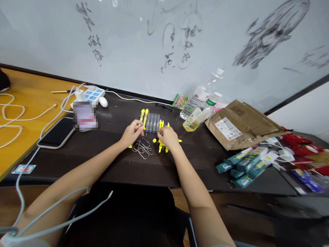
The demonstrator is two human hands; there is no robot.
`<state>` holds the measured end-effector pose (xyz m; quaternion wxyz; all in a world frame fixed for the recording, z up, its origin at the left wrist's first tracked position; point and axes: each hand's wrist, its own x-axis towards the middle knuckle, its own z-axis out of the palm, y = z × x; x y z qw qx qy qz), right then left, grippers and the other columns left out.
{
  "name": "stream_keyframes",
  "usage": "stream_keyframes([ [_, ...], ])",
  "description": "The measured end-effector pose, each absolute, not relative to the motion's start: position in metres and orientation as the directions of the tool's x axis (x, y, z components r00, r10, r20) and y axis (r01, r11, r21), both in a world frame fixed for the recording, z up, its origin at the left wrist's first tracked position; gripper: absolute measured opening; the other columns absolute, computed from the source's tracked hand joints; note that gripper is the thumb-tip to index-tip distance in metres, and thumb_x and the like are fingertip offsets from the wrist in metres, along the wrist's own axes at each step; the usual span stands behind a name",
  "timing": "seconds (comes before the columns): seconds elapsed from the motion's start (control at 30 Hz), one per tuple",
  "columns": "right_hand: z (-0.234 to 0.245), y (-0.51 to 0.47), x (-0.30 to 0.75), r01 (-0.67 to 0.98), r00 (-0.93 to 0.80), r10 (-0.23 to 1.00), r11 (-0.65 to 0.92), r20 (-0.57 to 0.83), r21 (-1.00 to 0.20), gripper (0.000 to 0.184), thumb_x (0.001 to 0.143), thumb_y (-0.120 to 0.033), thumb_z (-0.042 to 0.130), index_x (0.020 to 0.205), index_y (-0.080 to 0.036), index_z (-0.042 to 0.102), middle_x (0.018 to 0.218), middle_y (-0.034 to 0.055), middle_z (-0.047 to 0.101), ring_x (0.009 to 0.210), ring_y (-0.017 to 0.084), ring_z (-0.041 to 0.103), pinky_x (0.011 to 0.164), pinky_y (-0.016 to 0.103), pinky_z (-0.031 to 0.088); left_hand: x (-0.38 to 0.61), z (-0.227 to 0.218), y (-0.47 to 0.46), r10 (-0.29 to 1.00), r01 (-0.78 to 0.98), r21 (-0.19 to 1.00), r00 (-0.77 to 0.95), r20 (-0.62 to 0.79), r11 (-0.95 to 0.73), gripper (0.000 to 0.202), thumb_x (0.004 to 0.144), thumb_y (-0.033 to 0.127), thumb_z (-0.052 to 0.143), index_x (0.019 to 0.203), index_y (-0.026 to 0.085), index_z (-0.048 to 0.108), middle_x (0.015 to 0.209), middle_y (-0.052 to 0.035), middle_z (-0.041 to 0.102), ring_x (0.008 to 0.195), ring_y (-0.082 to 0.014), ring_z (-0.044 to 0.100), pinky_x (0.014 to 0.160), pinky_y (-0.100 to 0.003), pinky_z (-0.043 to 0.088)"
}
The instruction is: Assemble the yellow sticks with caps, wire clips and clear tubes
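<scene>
My left hand (132, 133) is closed in a pinch beside two slim yellow-ended pieces (145, 116); whatever its fingertips hold is too small to make out. A row of several clear plastic tubes (153, 122) lies between my hands. My right hand (169, 136) is bent down over small yellow plastic parts (160, 148), its fingers closed and partly hidden. More slim yellow parts (161, 123) stand out just beyond its fingertips. Below my left hand lies a loose pile of bent metal wire pieces (142, 148).
Left are a black-screened phone (57, 132), a blurred phone (85, 116), a power strip (94, 94), a white mouse (103, 102) and trailing cables. Right are bottles (200, 111), a cardboard parcel (241, 120) and green boxes (248, 166). Glasses (163, 107) lie near the whiteboard (133, 44).
</scene>
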<state>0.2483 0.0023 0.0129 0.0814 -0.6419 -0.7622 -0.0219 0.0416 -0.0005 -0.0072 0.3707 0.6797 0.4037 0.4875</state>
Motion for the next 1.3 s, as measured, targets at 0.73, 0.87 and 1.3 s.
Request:
stream_keyframes([
  [0.73,0.021,0.004,0.269,0.995,0.078,0.984,-0.088,-0.160,-0.052,0.040,0.089,-0.037,0.041,0.112,-0.010,0.059,0.114,0.0218,0.061,0.106,0.033,0.060,0.082,0.041,0.044,0.042,-0.013,0.010,0.968,-0.078,0.971,0.100,0.232,-0.225,0.023,0.083,0.038,0.054,0.094,0.019,0.045,0.060,0.0034,0.062,0.039,-0.0057,0.042,0.042,-0.018,0.031],
  [0.87,0.021,0.003,0.267,0.996,0.078,0.997,-0.079,-0.029,-0.047,0.036,0.089,-0.039,0.044,0.105,-0.011,0.061,0.108,0.0215,0.063,0.104,0.032,0.059,0.080,0.040,0.044,0.041,-0.008,0.010,0.975,-0.163,0.967,0.072,0.212,-0.198,0.028,0.082,0.038,0.056,0.100,0.018,0.049,0.061,0.0023,0.062,0.038,-0.0062,0.042,0.040,-0.019,0.031],
  [1.3,-0.002,-0.016,0.206,0.252,-0.569,0.814,0.312,0.120,-0.916,0.029,0.076,-0.045,0.065,0.087,-0.019,0.059,0.075,-0.0015,0.059,0.067,0.012,0.054,0.066,0.025,0.044,0.039,0.000,0.008,0.982,-0.337,0.922,-0.045,0.184,-0.189,0.028,0.082,0.038,0.059,0.092,0.021,0.039,0.072,0.0020,0.063,0.052,-0.0078,0.056,0.048,-0.017,0.045],
])
